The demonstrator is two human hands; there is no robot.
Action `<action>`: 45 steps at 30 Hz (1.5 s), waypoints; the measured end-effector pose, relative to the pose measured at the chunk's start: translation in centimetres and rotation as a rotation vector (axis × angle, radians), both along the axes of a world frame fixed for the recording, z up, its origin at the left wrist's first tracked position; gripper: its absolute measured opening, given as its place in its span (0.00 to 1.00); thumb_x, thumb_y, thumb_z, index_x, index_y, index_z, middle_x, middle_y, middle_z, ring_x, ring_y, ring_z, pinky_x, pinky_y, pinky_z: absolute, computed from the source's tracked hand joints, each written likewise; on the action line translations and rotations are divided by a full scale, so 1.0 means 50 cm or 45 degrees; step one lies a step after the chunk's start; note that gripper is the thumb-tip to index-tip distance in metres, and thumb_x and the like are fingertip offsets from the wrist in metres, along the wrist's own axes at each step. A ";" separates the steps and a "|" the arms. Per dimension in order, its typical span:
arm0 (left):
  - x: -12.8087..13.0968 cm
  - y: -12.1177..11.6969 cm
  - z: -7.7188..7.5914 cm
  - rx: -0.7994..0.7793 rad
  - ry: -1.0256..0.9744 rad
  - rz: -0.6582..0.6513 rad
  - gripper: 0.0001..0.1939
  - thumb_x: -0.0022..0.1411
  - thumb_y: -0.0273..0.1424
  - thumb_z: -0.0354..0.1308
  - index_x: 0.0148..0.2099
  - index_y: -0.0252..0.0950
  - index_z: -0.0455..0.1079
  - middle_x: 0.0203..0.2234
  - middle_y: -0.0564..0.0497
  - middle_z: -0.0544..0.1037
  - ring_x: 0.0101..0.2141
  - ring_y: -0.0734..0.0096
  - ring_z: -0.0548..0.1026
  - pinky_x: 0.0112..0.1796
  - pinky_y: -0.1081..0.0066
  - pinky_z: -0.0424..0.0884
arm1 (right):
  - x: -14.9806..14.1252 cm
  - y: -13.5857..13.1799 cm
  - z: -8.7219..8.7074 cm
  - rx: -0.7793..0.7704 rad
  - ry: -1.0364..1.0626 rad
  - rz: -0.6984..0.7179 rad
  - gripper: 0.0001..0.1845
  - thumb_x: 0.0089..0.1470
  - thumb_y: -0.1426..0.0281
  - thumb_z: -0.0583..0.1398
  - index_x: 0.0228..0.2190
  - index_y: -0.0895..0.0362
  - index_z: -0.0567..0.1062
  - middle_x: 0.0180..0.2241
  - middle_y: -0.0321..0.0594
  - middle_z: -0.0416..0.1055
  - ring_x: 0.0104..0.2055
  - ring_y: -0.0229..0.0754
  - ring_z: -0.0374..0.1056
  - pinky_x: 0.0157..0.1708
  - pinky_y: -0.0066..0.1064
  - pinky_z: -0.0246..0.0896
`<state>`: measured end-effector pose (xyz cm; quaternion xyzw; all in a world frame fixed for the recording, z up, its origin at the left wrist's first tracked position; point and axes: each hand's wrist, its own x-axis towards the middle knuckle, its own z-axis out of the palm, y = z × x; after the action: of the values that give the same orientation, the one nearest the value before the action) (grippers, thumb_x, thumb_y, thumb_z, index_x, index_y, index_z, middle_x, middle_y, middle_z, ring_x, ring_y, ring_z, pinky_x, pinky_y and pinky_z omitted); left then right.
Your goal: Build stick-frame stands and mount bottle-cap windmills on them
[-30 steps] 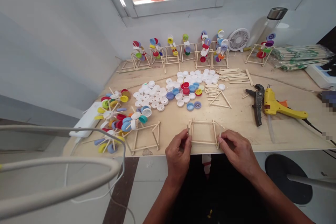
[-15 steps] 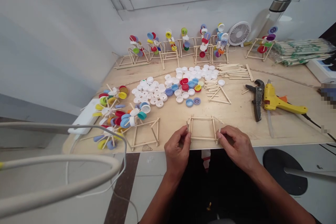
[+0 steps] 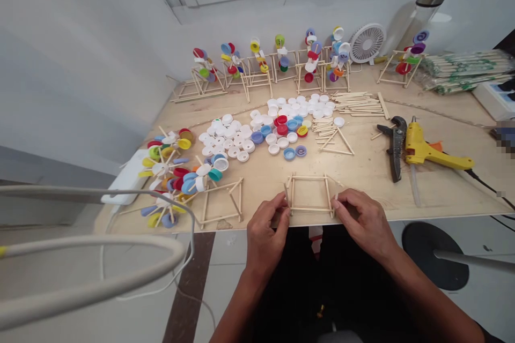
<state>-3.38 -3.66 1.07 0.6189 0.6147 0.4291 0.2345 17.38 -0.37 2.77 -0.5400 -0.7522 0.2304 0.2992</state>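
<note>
Your left hand (image 3: 267,213) pinches the left side of the square stick frame (image 3: 309,177), and it hides that corner. The frame sits at the near edge of the wood table (image 3: 362,182). Your right hand (image 3: 362,220) curls and pinches the right side, hiding that corner too.

The left hand (image 3: 267,230) and right hand (image 3: 362,220) are pinching opposite sides of a wooden-stick frame (image 3: 309,177), apparently near its lower corners, at the edge of the plywood tabletop (image 3: 362,185).

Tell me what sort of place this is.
Likely a small craft workshop: a hot glue gun, bundled wooden sticks, and bottle-cap pinwheels on stick frames.
</note>
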 end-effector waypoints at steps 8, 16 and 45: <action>-0.002 -0.001 -0.011 -0.029 -0.026 -0.024 0.16 0.62 0.29 0.54 0.53 0.38 0.68 0.36 0.48 0.78 0.36 0.68 0.77 0.40 0.67 0.74 | -0.001 0.001 0.001 -0.014 0.007 -0.009 0.12 0.58 0.67 0.53 0.26 0.56 0.69 0.25 0.37 0.71 0.29 0.38 0.66 0.32 0.31 0.58; 0.001 -0.001 -0.006 0.004 0.021 -0.011 0.16 0.61 0.29 0.54 0.52 0.38 0.69 0.35 0.49 0.77 0.36 0.68 0.76 0.39 0.68 0.73 | 0.000 0.000 -0.002 0.001 0.014 0.004 0.11 0.59 0.67 0.53 0.26 0.56 0.69 0.26 0.37 0.71 0.29 0.38 0.66 0.33 0.31 0.58; 0.002 0.001 -0.007 0.015 0.030 0.003 0.12 0.61 0.28 0.54 0.47 0.37 0.71 0.33 0.50 0.78 0.34 0.70 0.76 0.37 0.70 0.73 | 0.001 0.002 0.001 -0.006 -0.044 0.005 0.11 0.58 0.66 0.52 0.26 0.55 0.69 0.26 0.38 0.71 0.29 0.40 0.66 0.33 0.32 0.59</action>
<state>-3.26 -3.63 0.71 0.6247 0.6155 0.4255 0.2231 17.42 -0.27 2.83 -0.5431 -0.7578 0.2233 0.2845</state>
